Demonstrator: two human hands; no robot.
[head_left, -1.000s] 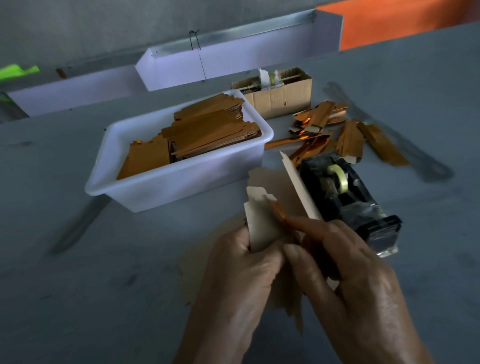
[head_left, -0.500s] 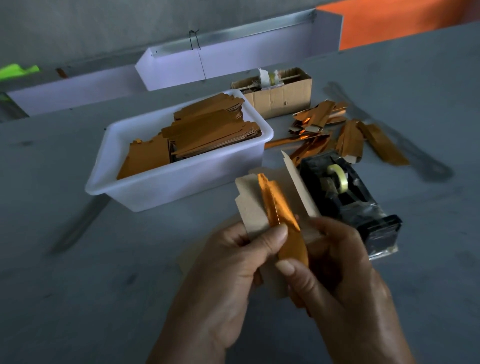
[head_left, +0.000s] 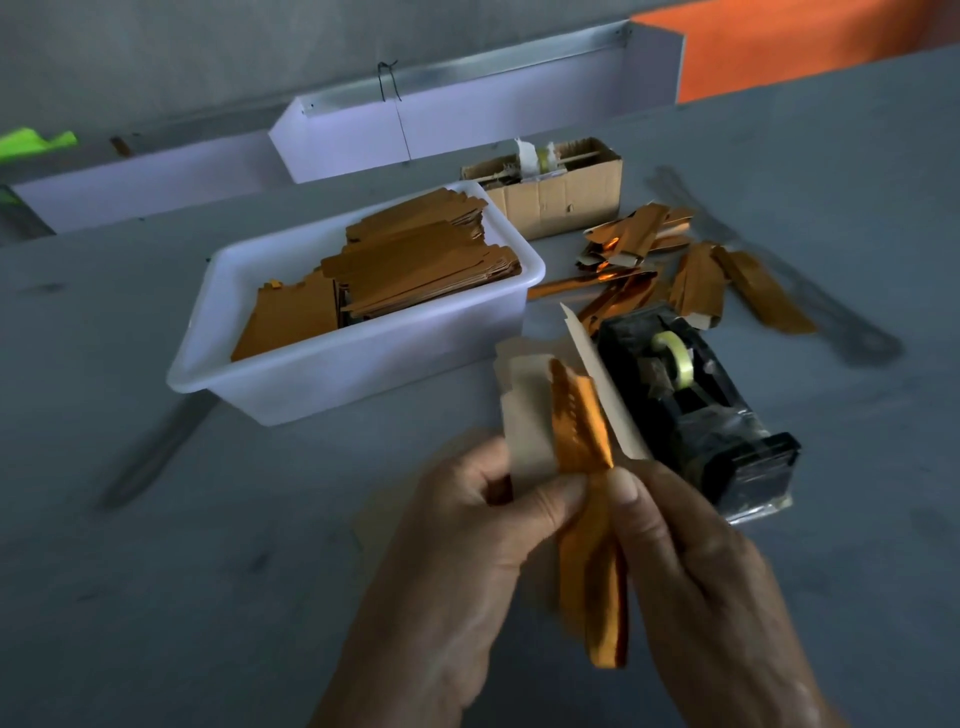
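Two hands work a gold-faced card (head_left: 577, 434) above a grey table (head_left: 208, 571). The left hand (head_left: 467, 545) pinches the card's plain tan flap between thumb and curled fingers, while the right hand (head_left: 701, 571) pinches the gold strip at its edge, the two thumbs almost meeting. The card is folded lengthwise, its long axis running away from the person: the lower end hangs down between the wrists, and the upper end points up and away, leaning slightly left, with tan flaps spread to either side. Just behind it on the right stands a black tape dispenser (head_left: 691, 410). To the left sits a white plastic tub (head_left: 363, 384) stacked with flat gold cards (head_left: 415, 270). Beyond the dispenser lies a loose heap of folded gold pieces (head_left: 691, 275), and behind that a small cardboard box (head_left: 561, 200). A white trough (head_left: 467, 119) runs along the far edge.
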